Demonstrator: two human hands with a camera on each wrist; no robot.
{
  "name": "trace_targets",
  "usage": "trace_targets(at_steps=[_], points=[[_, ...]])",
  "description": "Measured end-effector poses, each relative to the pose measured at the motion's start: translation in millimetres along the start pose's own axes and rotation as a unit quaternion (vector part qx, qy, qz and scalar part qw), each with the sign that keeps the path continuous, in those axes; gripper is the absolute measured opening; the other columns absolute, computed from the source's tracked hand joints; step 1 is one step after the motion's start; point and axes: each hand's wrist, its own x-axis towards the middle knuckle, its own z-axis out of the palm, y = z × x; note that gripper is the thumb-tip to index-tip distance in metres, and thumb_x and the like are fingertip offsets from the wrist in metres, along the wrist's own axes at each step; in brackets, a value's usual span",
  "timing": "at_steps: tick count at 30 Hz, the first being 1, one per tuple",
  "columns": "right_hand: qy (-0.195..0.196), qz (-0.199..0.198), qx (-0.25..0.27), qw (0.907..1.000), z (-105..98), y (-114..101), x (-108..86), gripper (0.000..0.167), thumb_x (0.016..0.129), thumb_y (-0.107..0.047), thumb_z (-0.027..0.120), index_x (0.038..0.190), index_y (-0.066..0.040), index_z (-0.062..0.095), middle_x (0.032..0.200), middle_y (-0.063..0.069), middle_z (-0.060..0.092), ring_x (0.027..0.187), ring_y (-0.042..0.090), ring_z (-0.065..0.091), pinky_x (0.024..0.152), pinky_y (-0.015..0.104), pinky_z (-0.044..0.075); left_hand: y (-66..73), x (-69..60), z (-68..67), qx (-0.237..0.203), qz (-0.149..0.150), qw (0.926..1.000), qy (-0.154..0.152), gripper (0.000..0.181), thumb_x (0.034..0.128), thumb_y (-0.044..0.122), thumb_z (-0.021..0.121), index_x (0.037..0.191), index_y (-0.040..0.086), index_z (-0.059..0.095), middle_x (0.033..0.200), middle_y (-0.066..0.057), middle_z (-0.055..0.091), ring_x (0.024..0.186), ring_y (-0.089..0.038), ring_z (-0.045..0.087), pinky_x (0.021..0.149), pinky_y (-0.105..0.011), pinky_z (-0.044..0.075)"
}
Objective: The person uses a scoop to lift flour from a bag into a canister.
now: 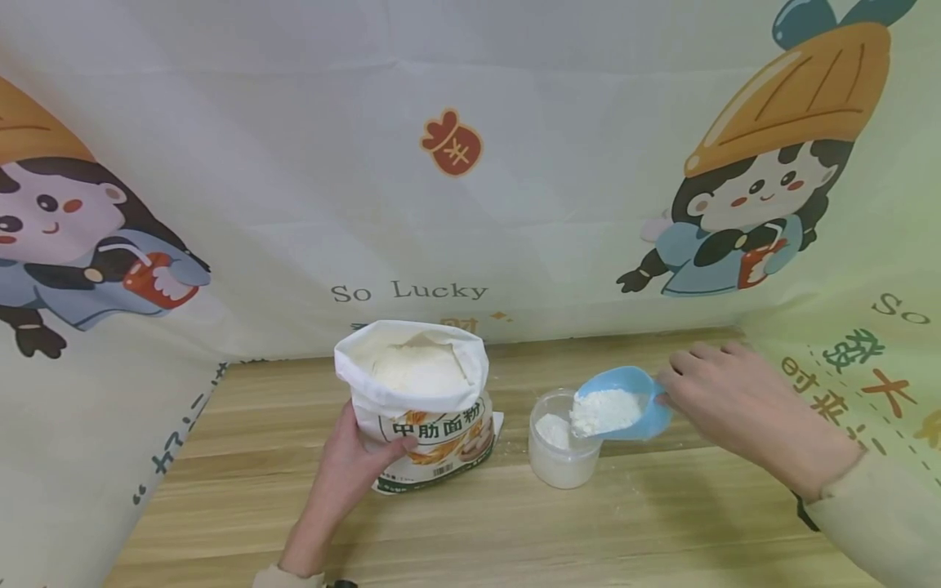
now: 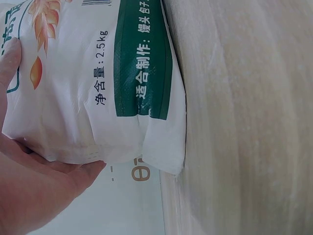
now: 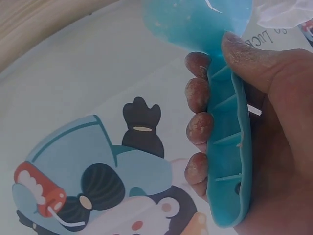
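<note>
A white bag of flour point(image 1: 434, 425), its top rolled open, stands on the table with flour showing inside. My left hand point(image 1: 360, 457) grips its lower left side, thumb across the printed front and fingers round the side; the left wrist view shows the hand point(image 2: 44, 186) against the bag point(image 2: 73, 107). In my right hand point(image 1: 724, 392) is the handle of a blue scoop point(image 1: 635, 400) heaped with white flour. The scoop's front edge hangs over the rim of a clear plastic jar point(image 1: 564, 465) that has flour in it. Curled fingers hold the scoop handle point(image 3: 227, 147) in the right wrist view.
The wood-grain table point(image 1: 243, 457) has faint traces of flour near the jar. A printed cloth point(image 1: 551, 163) with cartoon figures hangs behind the table and along both sides. The bag and the jar stand side by side with a small gap.
</note>
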Motion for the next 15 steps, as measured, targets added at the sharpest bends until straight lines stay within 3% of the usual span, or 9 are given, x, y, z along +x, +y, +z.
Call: trace_targets(at_steps=[15], points=[[-0.026,-0.010,-0.033,0.9991,-10.5,-11.7,24.4,0.027,0.082,-0.030,0.088,0.076,-0.014,0.067,0.070,0.000,0.056,0.068,0.022,0.056,0.057,0.036,0.046,0.3,1.0,0.7,-0.006,0.005,1.0000,-0.002,0.089,0.0772,0.022,0.092,0.149,0.009,0.041,0.140,-0.017,0.057,0.131,-0.039,0.054,0.110,-0.063,0.041]])
